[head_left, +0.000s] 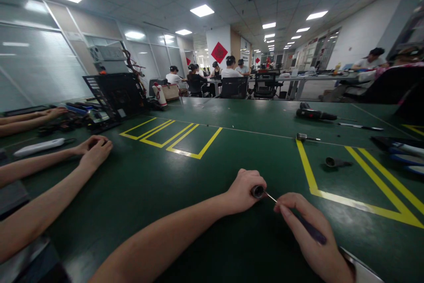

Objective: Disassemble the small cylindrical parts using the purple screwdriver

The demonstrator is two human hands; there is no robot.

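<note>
My left hand (243,191) is closed around a small dark cylindrical part (257,192), whose round open end faces me. Between the fingers of my right hand (303,225) is a screwdriver (312,231) with a dark purplish handle and a thin metal shaft. Its shaft points up and left, and the tip reaches the edge of the cylindrical part; whether it sits inside something there cannot be made out. Both hands are low over the green table (185,190).
On the right lie a dark cone-shaped piece (337,162), a small metal-ended piece (307,137), a power drill (314,113) and a pen-like tool (361,127). Yellow tape (307,166) marks the table. At left are another person's hands (96,150), a white device (39,146) and a black frame (115,93).
</note>
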